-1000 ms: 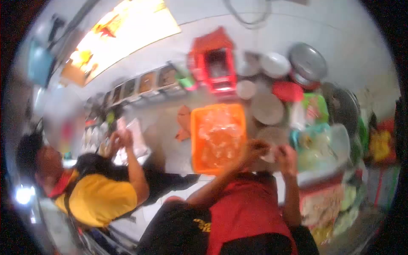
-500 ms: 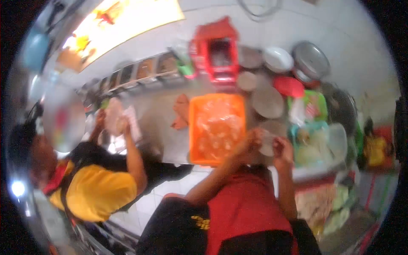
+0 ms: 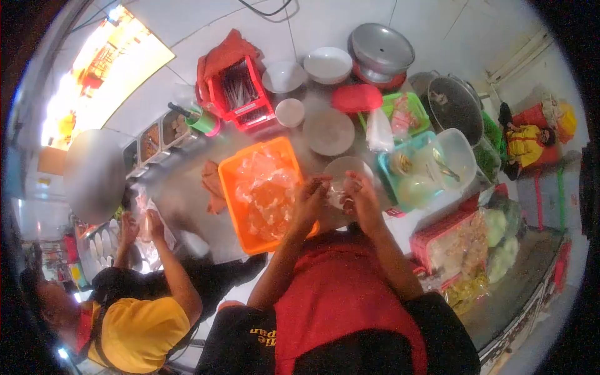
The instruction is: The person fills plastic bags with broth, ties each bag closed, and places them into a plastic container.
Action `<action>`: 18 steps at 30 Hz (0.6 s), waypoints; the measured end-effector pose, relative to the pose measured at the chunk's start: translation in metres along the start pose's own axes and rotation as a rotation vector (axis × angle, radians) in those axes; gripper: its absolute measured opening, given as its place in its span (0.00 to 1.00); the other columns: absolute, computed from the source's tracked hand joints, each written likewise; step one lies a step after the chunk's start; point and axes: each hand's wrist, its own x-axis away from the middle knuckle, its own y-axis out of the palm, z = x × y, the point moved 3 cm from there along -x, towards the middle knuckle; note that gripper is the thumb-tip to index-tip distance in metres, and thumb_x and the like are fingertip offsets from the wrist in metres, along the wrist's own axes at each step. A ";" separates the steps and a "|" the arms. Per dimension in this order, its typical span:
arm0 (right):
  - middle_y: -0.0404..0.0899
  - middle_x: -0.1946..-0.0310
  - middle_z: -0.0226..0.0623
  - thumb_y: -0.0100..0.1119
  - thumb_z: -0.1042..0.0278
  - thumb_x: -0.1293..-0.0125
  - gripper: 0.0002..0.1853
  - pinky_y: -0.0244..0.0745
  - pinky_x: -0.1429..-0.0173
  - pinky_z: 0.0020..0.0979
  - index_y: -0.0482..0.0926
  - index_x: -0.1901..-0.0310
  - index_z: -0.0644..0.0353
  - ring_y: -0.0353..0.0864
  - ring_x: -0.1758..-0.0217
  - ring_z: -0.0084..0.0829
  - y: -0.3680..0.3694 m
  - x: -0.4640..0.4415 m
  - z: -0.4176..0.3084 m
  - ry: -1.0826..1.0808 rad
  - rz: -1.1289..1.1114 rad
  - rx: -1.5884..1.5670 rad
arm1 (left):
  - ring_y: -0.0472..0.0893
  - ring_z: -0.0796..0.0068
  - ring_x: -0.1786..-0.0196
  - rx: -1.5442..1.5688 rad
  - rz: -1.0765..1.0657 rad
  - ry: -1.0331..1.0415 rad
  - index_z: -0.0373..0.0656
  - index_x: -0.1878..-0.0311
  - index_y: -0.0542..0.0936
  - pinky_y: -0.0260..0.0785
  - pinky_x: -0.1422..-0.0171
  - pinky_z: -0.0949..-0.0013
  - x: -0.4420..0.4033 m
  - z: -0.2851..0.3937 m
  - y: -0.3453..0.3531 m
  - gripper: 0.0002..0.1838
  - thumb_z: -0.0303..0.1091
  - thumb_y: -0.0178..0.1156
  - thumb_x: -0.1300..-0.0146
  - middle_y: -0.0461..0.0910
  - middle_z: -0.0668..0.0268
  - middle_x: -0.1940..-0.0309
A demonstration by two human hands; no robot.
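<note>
Close in front of my body, both hands are raised near each other with a small clear plastic bag (image 3: 338, 195) between them. My left hand (image 3: 310, 199) pinches one side of it, beside the right wall of an orange tub (image 3: 233, 208). Opposite it, my right hand (image 3: 364, 197) has its fingers closed on the other side. Several clear, filled plastic bags (image 3: 269, 187) lie inside the tub. A round plate (image 3: 350, 166) sits on the steel counter just beyond my hands.
A co-worker in a yellow and black shirt (image 3: 140, 331) works at the left. A red cutlery box (image 3: 240, 94), bowls (image 3: 328, 65) and a large pot (image 3: 455, 109) line the back. Right of my hands stand a teal container (image 3: 420, 195) and a red crate (image 3: 431, 240).
The view has turned right, so the tub and counter items appear farther left. My hands have come closer together, still holding the bag. The picture is sharper.
</note>
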 end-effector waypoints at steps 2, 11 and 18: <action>0.75 0.69 0.31 0.63 0.68 0.38 0.22 0.68 0.73 0.20 0.65 0.46 0.62 0.74 0.72 0.21 0.000 -0.002 0.012 -0.094 0.002 0.042 | 0.77 0.75 0.58 0.064 -0.048 0.036 0.39 0.50 0.78 0.71 0.53 0.72 -0.003 -0.007 -0.001 0.14 0.34 0.60 0.37 0.79 0.67 0.59; 0.76 0.60 0.34 0.62 0.66 0.36 0.19 0.76 0.61 0.25 0.68 0.49 0.62 0.79 0.59 0.27 -0.004 -0.005 0.036 -0.391 0.134 0.340 | 0.77 0.77 0.58 -0.084 -0.059 0.291 0.39 0.51 0.77 0.70 0.55 0.74 -0.016 -0.040 0.004 0.14 0.28 0.59 0.41 0.78 0.66 0.60; 0.76 0.66 0.33 0.61 0.62 0.34 0.14 0.72 0.63 0.25 0.72 0.56 0.63 0.75 0.67 0.22 -0.005 -0.013 0.037 -0.393 0.107 0.300 | 0.77 0.72 0.57 0.166 -0.046 0.264 0.42 0.53 0.78 0.71 0.51 0.69 -0.032 -0.081 0.008 0.11 0.33 0.61 0.38 0.79 0.63 0.62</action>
